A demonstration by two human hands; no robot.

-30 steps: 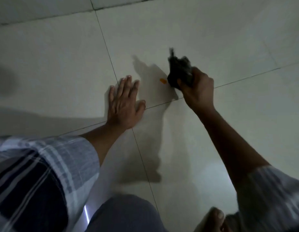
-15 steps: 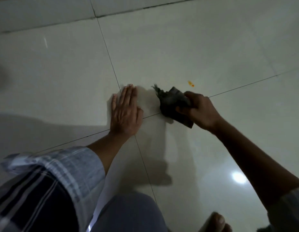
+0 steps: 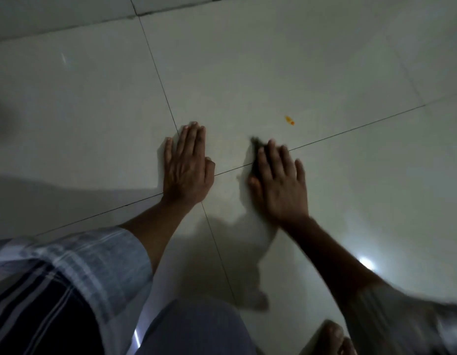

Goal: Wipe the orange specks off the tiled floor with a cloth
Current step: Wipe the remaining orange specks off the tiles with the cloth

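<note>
Two small orange specks [image 3: 289, 120] lie on the pale tiled floor [image 3: 247, 60], just beyond a grout line. My right hand [image 3: 279, 184] lies flat, fingers spread, pressing a dark cloth [image 3: 255, 146] against the floor; only a dark edge of the cloth shows past my index finger. The specks are a short way ahead and to the right of those fingertips, untouched. My left hand [image 3: 187, 166] rests flat on the floor to the left, palm down, holding nothing, near where the grout lines cross.
My knee [image 3: 196, 329] in grey trousers and a bare foot [image 3: 329, 339] fill the lower edge. A striped sleeve [image 3: 55, 278] covers the lower left. A lamp glare [image 3: 366, 263] shines on the tile at right.
My right hand has pulled the cloth back toward me and flattened over it, fingers now spread. The orange specks, first next to the cloth, are now uncovered ahead. The left hand stayed planted.
</note>
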